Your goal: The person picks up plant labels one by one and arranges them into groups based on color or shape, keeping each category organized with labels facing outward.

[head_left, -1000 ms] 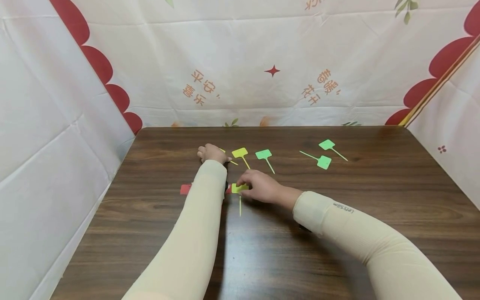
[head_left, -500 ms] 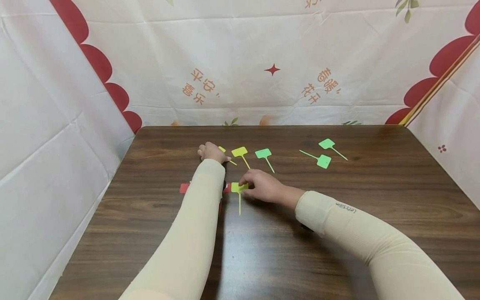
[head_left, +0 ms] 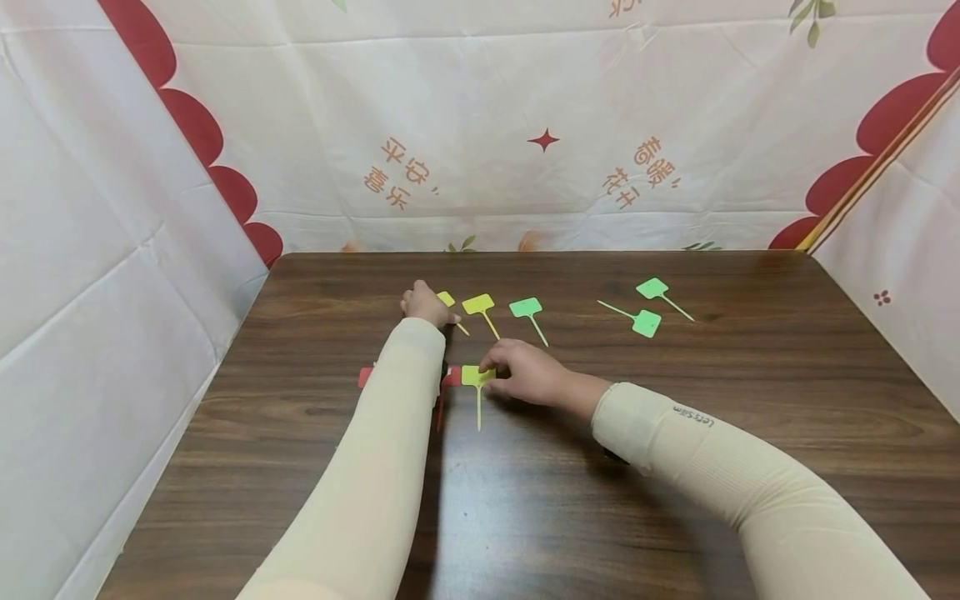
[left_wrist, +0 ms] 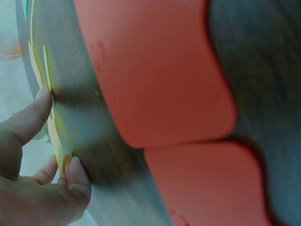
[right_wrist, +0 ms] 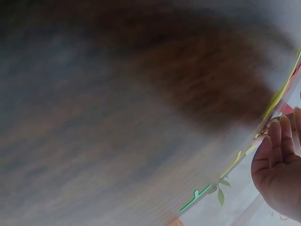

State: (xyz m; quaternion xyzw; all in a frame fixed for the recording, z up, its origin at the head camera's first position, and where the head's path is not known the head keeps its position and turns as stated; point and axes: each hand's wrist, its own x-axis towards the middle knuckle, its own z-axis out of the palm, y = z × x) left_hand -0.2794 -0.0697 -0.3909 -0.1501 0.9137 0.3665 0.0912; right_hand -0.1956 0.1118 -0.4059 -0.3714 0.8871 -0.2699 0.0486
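Brown wood-grain tabletop point(head_left: 585, 500), backed by white cloth point(head_left: 480, 92) with red scallops and orange lettering. Toward the far edge: tilted yellow tag point(head_left: 446, 298), clamped between thumb and fingertips of the left grip point(head_left: 424, 305), at or close to the surface. In the nearer row: front yellow tag point(head_left: 472, 376), stem pointing toward the wearer, just beside red tags point(head_left: 452, 377); right grip point(head_left: 527, 372) at its right end, fingers bent, whether pinching or merely touching impossible to tell. Step in hand, by judgement: taking up one thin tag while steadying another. Best done by pinching the flat head across its edges, sparing the slender stem, and raising clear of neighbours; only light pressure on the front yellow tag, to avoid skidding. Also present: spare yellow tag point(head_left: 479, 304) just right of the left grip, green tag point(head_left: 527, 307) farther right, two green tags point(head_left: 647, 323) well apart. Chief obstacles: left sleeve point(head_left: 382, 433), partly hiding the red tags, and right grip, crowding the row's right end.
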